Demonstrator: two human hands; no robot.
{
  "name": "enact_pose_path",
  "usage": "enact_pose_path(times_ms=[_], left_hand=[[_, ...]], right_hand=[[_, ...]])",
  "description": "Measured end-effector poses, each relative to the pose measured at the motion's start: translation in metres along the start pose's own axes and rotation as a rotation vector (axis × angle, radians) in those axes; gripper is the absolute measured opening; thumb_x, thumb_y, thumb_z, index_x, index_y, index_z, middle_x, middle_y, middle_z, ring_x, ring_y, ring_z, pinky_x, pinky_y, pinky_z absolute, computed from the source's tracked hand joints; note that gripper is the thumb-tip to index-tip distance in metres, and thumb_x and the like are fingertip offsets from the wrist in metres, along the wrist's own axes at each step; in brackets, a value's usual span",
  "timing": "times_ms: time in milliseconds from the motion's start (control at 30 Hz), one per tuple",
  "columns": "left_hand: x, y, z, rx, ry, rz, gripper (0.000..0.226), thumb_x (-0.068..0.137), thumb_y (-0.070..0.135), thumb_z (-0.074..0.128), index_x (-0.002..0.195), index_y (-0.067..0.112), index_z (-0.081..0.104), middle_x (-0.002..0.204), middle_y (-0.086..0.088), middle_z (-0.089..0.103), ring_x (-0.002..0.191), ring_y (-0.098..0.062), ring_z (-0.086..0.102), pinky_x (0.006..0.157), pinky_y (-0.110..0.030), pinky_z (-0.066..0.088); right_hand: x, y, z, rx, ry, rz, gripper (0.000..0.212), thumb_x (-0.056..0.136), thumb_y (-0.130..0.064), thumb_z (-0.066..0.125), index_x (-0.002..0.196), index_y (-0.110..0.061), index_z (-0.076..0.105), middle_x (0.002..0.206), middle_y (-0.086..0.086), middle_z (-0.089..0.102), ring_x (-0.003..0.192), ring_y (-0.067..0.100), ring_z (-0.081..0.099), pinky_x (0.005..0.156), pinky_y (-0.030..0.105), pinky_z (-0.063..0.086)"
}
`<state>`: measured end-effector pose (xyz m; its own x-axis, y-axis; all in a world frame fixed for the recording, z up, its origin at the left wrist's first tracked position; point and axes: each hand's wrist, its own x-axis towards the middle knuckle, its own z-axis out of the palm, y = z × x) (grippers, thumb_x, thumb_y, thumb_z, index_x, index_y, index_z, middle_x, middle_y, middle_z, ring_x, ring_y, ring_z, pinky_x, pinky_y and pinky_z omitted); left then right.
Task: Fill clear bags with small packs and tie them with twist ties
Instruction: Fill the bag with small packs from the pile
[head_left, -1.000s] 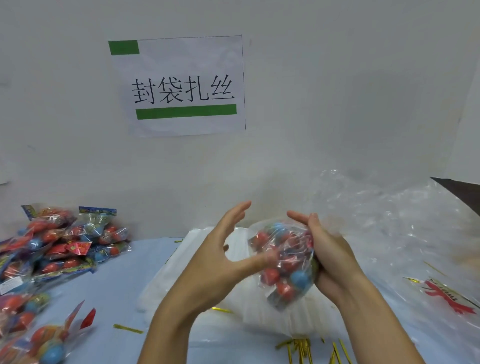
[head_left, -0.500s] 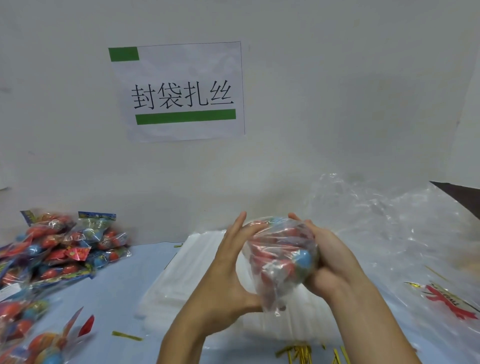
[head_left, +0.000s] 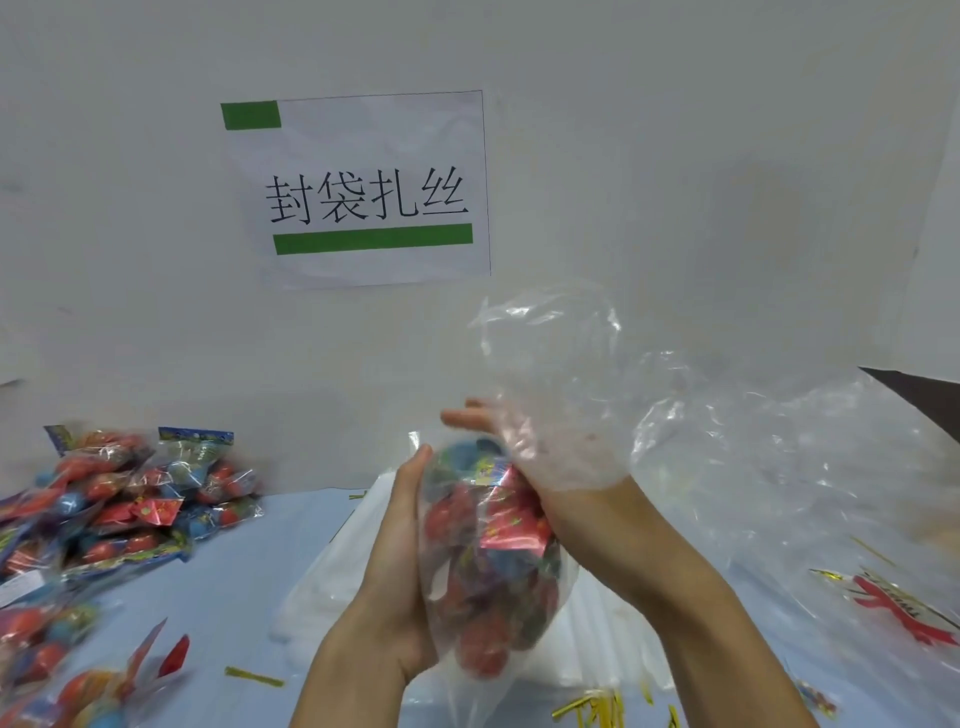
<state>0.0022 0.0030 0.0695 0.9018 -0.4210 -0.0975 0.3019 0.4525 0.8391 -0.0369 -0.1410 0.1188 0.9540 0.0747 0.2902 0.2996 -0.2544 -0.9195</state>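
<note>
**Both hands pressed around a filled clear bag above the worktop**

You held the clear bag (head_left: 488, 561), stuffed with red and blue small packs (head_left: 511, 525), upright between your two palms, raised in front of you over the stack of flat white bags (head_left: 332, 587). Your left hand (head_left: 402, 566) lay flat against the bag's left side, fingers straight and pointing up, the palm pressing the plastic. Your right hand (head_left: 524, 452) pressed from the right and rear, fingers stretched out toward the left over the top of the packs; the bag's loose upper part (head_left: 550, 364) draped over that hand and billowed up and open above it, untied. Through the film I could not tell whether the right thumb pinched the plastic.

On the light blue worktop (head_left: 249, 587), a heap of more small packs (head_left: 124, 499) sat at the left against the wall, with more at the lower left corner. Gold twist ties (head_left: 597, 709) lay in a bunch near the bottom edge just right of your left forearm, and a single one (head_left: 254, 676) lay to its left. A large crumpled sheet of clear plastic (head_left: 779, 467) filled the right side, with a red-printed pack (head_left: 904, 610) under it. A paper sign (head_left: 363, 192) with green bars and black characters hung on the wall.
</note>
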Motion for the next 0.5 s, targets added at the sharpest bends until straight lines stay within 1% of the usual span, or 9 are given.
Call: enact_pose_path(times_ms=[67, 100, 167, 233, 267, 300, 367, 433, 500], left_hand=[[0.0, -0.002, 0.002, 0.011, -0.025, -0.012, 0.085, 0.074, 0.084, 0.055, 0.121, 0.015, 0.071, 0.121, -0.017, 0.068, 0.11, -0.036, 0.065, 0.096, -0.049, 0.05], [0.002, -0.002, 0.004, 0.035, -0.051, 0.007, 0.086, 0.075, 0.087, 0.045, 0.12, 0.018, 0.072, 0.122, -0.018, 0.068, 0.11, -0.037, 0.067, 0.09, -0.049, 0.054], [0.004, -0.005, 0.006, 0.114, -0.041, 0.091, 0.078, 0.081, 0.08, 0.033, 0.13, 0.029, 0.065, 0.125, -0.014, 0.068, 0.106, -0.034, 0.07, 0.082, -0.048, 0.059], [0.004, -0.007, 0.006, 0.382, 0.074, 0.351, 0.051, 0.089, 0.058, 0.05, 0.139, 0.051, 0.044, 0.14, 0.003, 0.059, 0.112, -0.017, 0.068, 0.085, -0.039, 0.058], [0.003, -0.007, 0.004, 0.588, 0.024, 0.504, 0.062, 0.088, 0.047, 0.065, 0.139, 0.062, 0.034, 0.147, 0.016, 0.048, 0.122, -0.006, 0.06, 0.09, -0.032, 0.056], [0.004, -0.011, 0.002, 0.74, -0.063, 0.563, 0.084, 0.08, 0.043, 0.078, 0.139, 0.069, 0.024, 0.151, 0.028, 0.036, 0.133, 0.003, 0.046, 0.096, -0.027, 0.052], [0.006, -0.015, 0.0, 0.948, -0.134, 0.589, 0.112, 0.065, 0.039, 0.091, 0.14, 0.072, 0.014, 0.155, 0.037, 0.016, 0.145, 0.004, 0.023, 0.105, -0.037, 0.048], [0.006, -0.015, 0.002, 1.115, -0.145, 0.662, 0.113, 0.058, 0.039, 0.095, 0.14, 0.067, 0.023, 0.157, 0.036, 0.009, 0.149, -0.001, 0.017, 0.111, -0.044, 0.041], [0.006, -0.014, 0.001, 1.076, -0.122, 0.668, 0.102, 0.053, 0.04, 0.095, 0.136, 0.06, 0.039, 0.152, 0.031, 0.031, 0.143, -0.003, 0.033, 0.112, -0.043, 0.041]], right_hand=[[0.003, 0.001, -0.001, 0.187, 0.144, 0.043, 0.031, 0.094, -0.034, 0.054, 0.095, -0.021, 0.082, 0.102, -0.002, 0.078, 0.093, 0.013, 0.074, 0.092, 0.035, 0.059], [0.005, 0.004, -0.003, 0.35, 0.224, 0.087, 0.033, 0.095, -0.034, 0.055, 0.088, -0.018, 0.083, 0.101, 0.006, 0.078, 0.087, 0.017, 0.076, 0.086, 0.037, 0.062], [0.01, 0.012, -0.014, 0.639, 0.345, 0.168, 0.044, 0.105, -0.034, 0.048, 0.089, -0.009, 0.08, 0.095, 0.016, 0.078, 0.077, 0.023, 0.076, 0.07, 0.037, 0.064], [0.012, 0.021, -0.027, 0.825, 0.439, 0.254, 0.046, 0.108, -0.034, 0.042, 0.099, -0.003, 0.075, 0.1, 0.018, 0.077, 0.08, 0.027, 0.075, 0.068, 0.038, 0.06], [0.012, 0.025, -0.031, 0.89, 0.462, 0.295, 0.046, 0.109, -0.034, 0.04, 0.104, -0.002, 0.073, 0.103, 0.018, 0.076, 0.084, 0.028, 0.074, 0.071, 0.039, 0.058], [0.013, 0.028, -0.033, 0.922, 0.473, 0.334, 0.046, 0.109, -0.033, 0.039, 0.107, -0.001, 0.072, 0.105, 0.018, 0.075, 0.087, 0.03, 0.072, 0.074, 0.041, 0.057], [0.014, 0.032, -0.032, 0.918, 0.474, 0.392, 0.045, 0.109, -0.033, 0.039, 0.108, 0.0, 0.07, 0.104, 0.018, 0.073, 0.088, 0.031, 0.07, 0.074, 0.042, 0.056], [0.013, 0.033, -0.031, 0.863, 0.436, 0.426, 0.046, 0.109, -0.034, 0.039, 0.103, -0.001, 0.071, 0.102, 0.02, 0.073, 0.087, 0.033, 0.071, 0.076, 0.046, 0.057], [0.012, 0.03, -0.031, 0.792, 0.368, 0.444, 0.047, 0.109, -0.035, 0.039, 0.103, -0.002, 0.071, 0.101, 0.021, 0.075, 0.087, 0.034, 0.074, 0.083, 0.049, 0.06]])
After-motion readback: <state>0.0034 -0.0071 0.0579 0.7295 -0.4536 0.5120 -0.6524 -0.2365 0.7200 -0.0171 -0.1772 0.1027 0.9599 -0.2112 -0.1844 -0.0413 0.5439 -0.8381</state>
